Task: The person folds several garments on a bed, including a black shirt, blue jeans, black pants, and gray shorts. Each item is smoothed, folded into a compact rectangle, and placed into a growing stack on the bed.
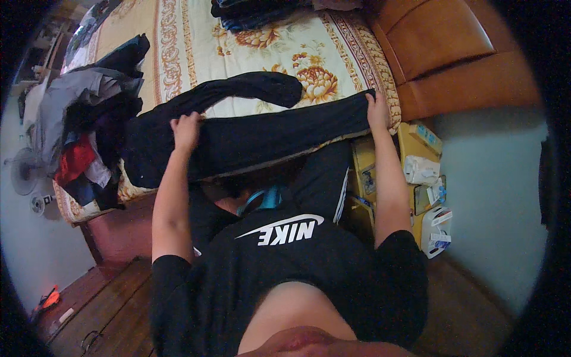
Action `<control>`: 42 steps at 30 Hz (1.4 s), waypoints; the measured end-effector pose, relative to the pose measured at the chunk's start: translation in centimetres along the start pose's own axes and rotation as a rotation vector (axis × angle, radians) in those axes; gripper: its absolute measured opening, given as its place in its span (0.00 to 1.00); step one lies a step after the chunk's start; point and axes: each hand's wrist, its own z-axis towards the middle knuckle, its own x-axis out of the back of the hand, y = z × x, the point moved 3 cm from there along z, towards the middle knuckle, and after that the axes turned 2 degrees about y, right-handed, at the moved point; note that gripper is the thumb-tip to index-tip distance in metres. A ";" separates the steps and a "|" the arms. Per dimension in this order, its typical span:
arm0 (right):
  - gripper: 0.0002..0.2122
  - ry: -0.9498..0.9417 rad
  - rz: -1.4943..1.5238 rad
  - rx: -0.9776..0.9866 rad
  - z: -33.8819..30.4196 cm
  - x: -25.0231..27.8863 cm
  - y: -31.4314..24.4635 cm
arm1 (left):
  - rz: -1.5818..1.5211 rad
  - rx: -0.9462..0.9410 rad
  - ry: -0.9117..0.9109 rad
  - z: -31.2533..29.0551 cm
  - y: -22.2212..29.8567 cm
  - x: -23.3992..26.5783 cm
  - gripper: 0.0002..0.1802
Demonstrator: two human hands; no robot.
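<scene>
Black trousers (pixel 279 137) lie stretched sideways along the near edge of the bed, the waist end to the left and the legs running right. One leg lies straight along the edge. The other bends away behind it, its end curling on the sheet. Near the top of the straight leg, my left hand (pixel 187 132) is closed on the cloth, fingertips partly hidden. At the far right, my right hand (pixel 377 112) pinches the hem corner of that same leg. Both arms reach forward, well apart.
A heap of grey, black and red clothes (pixel 89 113) sits at the bed's left. Folded dark clothes (pixel 256 13) lie at the back. The bed has a floral sheet (pixel 238 56) and a brown padded headboard (pixel 440 35). Yellow shelving (pixel 410 146) with small packages stands at right, a fan (pixel 27 169) at left.
</scene>
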 end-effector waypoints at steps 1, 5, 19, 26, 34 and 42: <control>0.17 0.022 0.010 -0.016 0.2 0.2 -0.1 | -0.039 0.067 0.065 0.7 -0.6 0.6 0.07; 0.17 -0.008 -0.055 0.023 0.9 -0.9 -0.3 | -0.122 0.114 -0.015 1.4 -1.6 0.0 0.12; 0.12 -0.068 -0.206 -0.026 0.6 -0.3 4.5 | -0.041 -0.261 -0.099 -6.2 8.2 -2.1 0.35; 0.14 -0.052 -0.379 0.573 -1.1 -1.4 -7.0 | -0.023 -0.517 0.010 -7.6 8.3 -3.7 0.34; 0.12 -0.195 -0.328 0.497 2.5 -5.2 -7.1 | -0.032 -0.596 -0.077 -7.4 10.1 -3.3 0.28; 0.22 -0.054 -0.461 0.442 -0.6 -1.4 -10.1 | -0.270 -0.056 0.498 3.6 6.4 1.3 0.28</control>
